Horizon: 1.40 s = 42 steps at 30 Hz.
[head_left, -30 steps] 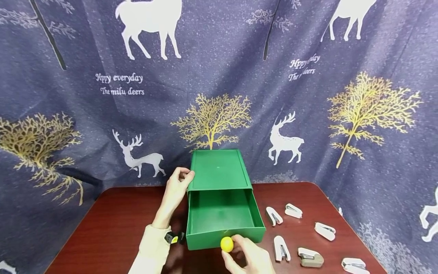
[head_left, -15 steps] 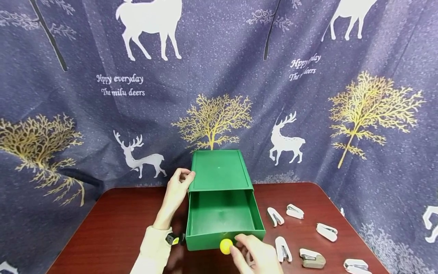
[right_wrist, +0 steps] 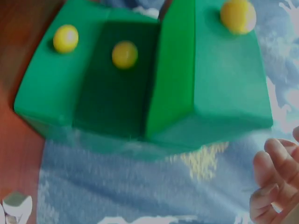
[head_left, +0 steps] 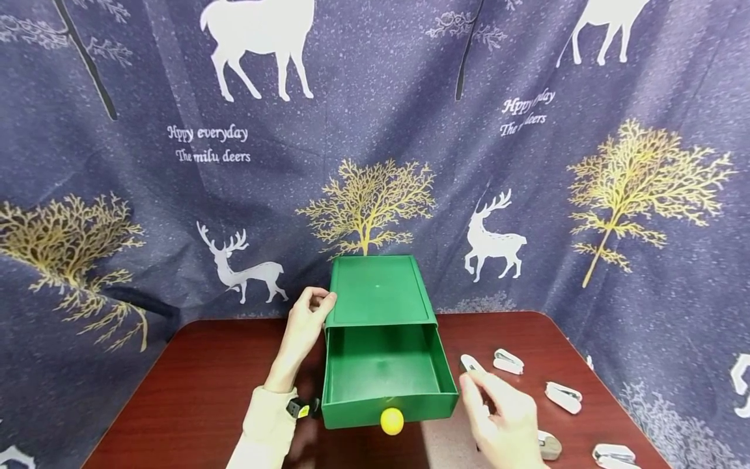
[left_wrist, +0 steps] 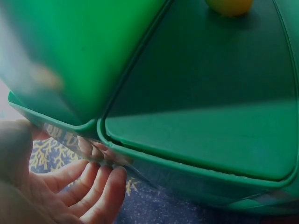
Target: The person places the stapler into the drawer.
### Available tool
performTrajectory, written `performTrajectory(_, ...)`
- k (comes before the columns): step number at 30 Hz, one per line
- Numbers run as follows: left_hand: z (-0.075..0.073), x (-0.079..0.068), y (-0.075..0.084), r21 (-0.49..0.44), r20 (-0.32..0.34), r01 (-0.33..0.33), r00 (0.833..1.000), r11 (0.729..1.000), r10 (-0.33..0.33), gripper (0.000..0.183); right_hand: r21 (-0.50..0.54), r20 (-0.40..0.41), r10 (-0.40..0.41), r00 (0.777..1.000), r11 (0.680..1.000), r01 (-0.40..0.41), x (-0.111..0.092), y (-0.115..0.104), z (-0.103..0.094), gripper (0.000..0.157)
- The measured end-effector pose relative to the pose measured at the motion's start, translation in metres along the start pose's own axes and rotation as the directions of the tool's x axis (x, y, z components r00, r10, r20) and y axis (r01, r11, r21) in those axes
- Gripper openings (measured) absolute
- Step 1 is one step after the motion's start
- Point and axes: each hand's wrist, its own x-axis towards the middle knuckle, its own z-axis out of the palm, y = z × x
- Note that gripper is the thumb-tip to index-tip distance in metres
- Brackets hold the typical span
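A green drawer cabinet (head_left: 377,290) stands against the backdrop with its top drawer (head_left: 383,371) pulled out, nothing visible inside. The drawer's round yellow knob (head_left: 392,421) is free of any hand. My left hand (head_left: 305,326) rests against the cabinet's left side near the top; in the left wrist view its fingertips (left_wrist: 117,179) meet the glossy side wall. My right hand (head_left: 500,420) is in the air right of the drawer, fingers loosely bent, holding nothing. It overlaps a white stapler (head_left: 471,363) and partly covers a grey-and-white stapler (head_left: 549,445).
More white staplers lie at the right: one farther back (head_left: 508,361), one at mid-right (head_left: 564,397), one near the front (head_left: 615,455). In the right wrist view, lower drawer fronts carry yellow knobs (right_wrist: 65,38). A deer-print cloth (head_left: 375,117) hangs behind the brown table (head_left: 228,365).
My right hand has let go of the yellow knob and moved right, over the staplers. The drawer stays pulled out, and my left hand keeps its place on the cabinet.
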Motion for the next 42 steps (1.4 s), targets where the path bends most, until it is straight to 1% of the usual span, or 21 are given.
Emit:
performTrajectory(4,0.000,0.000,0.003,-0.007,0.003,0.016,1.000,1.000,-0.016,0.028,-0.090,0.035,0.097,0.995,0.992,-0.094,0.003,0.014,-0.014,0.005)
performTrajectory(5,0.000,-0.001,0.006,-0.009,0.004,0.019,1.000,1.000,-0.019,0.027,-0.124,0.056,0.143,0.988,0.983,-0.136,0.004,0.016,-0.018,0.006)
performTrajectory(6,-0.001,-0.003,0.012,-0.011,0.006,0.018,1.000,1.000,-0.018,0.026,-0.154,0.083,0.196,0.977,0.971,-0.182,0.005,0.019,-0.021,0.011)
performTrajectory(8,-0.002,-0.007,0.022,-0.011,0.007,0.019,1.000,1.000,-0.019,0.024,-0.215,0.132,0.305,0.943,0.938,-0.273,0.006,0.024,-0.028,0.017)
performTrajectory(10,-0.003,-0.011,0.031,-0.004,0.011,0.010,1.000,1.000,-0.010,0.023,-0.260,0.164,0.382,0.909,0.906,-0.334,0.007,0.030,-0.034,0.016)
performTrajectory(12,-0.004,-0.016,0.039,0.002,0.011,0.009,1.000,1.000,-0.010,0.022,-0.269,0.176,0.418,0.891,0.891,-0.365,0.007,0.037,-0.038,0.014)
performTrajectory(15,-0.004,-0.018,0.043,0.007,0.011,0.007,1.000,1.000,-0.007,0.021,-0.296,0.169,0.429,0.887,0.881,-0.369,0.005,0.048,-0.045,0.011)
performTrajectory(18,-0.004,-0.018,0.043,0.005,0.010,0.002,1.000,1.000,-0.002,0.021,-0.347,0.181,0.460,0.869,0.857,-0.381,0.002,0.058,-0.049,0.008)
performTrajectory(20,-0.004,-0.017,0.042,0.005,0.010,-0.004,1.000,1.000,0.004,0.021,-0.378,0.222,0.502,0.836,0.835,-0.401,0.000,0.064,-0.051,0.005)
performTrajectory(22,-0.004,-0.017,0.041,0.006,0.008,-0.007,1.000,1.000,0.007,0.022,-0.406,0.287,0.527,0.800,0.823,-0.397,-0.002,0.070,-0.050,0.005)
performTrajectory(24,-0.004,-0.017,0.041,0.004,0.007,-0.001,1.000,1.000,0.001,0.022,-0.418,0.361,0.535,0.764,0.825,-0.380,-0.005,0.076,-0.049,0.007)
performTrajectory(25,-0.004,-0.017,0.041,0.004,0.007,-0.001,1.000,1.000,0.001,0.022,-0.414,0.399,0.526,0.751,0.834,-0.365,-0.008,0.080,-0.048,0.008)
performTrajectory(26,-0.003,-0.014,0.035,0.000,0.006,0.001,1.000,1.000,-0.001,0.023,-0.406,0.444,0.517,0.732,0.844,-0.350,-0.010,0.083,-0.047,0.009)
performTrajectory(28,-0.001,-0.010,0.023,-0.003,0.001,-0.001,1.000,1.000,0.001,0.025,-0.398,0.541,0.515,0.665,0.853,-0.337,-0.016,0.088,-0.046,0.012)
performTrajectory(30,0.000,-0.006,0.012,-0.011,-0.007,-0.003,1.000,1.000,0.003,0.026,-0.395,0.630,0.521,0.576,0.853,-0.340,-0.023,0.092,-0.045,0.016)
performTrajectory(32,0.003,-0.002,0.001,-0.015,-0.016,-0.013,1.000,1.000,0.012,0.028,-0.380,0.698,0.506,0.507,0.861,-0.337,-0.030,0.096,-0.043,0.019)
performTrajectory(33,0.003,-0.002,0.001,-0.015,-0.018,-0.017,1.000,1.000,0.017,0.028,-0.374,0.716,0.497,0.490,0.866,-0.331,-0.034,0.099,-0.043,0.020)
performTrajectory(35,0.004,-0.002,0.002,-0.011,-0.020,-0.022,1.000,1.000,0.022,0.028,-0.346,0.742,0.460,0.488,0.886,-0.309,-0.044,0.103,-0.040,0.018)
performTrajectory(36,0.004,-0.001,0.002,-0.009,-0.019,-0.023,1.000,1.000,0.023,0.028,-0.332,0.749,0.442,0.493,0.895,-0.299,-0.049,0.104,-0.039,0.019)
performTrajectory(38,0.004,-0.001,0.002,-0.002,-0.020,-0.023,1.000,1.000,0.023,0.028,-0.326,0.755,0.431,0.494,0.900,-0.289,-0.058,0.106,-0.037,0.021)
performTrajectory(42,0.003,-0.002,0.003,0.004,-0.027,-0.018,0.999,1.000,0.018,0.025,-0.379,0.750,0.487,0.447,0.871,-0.314,-0.069,0.103,-0.031,0.032)
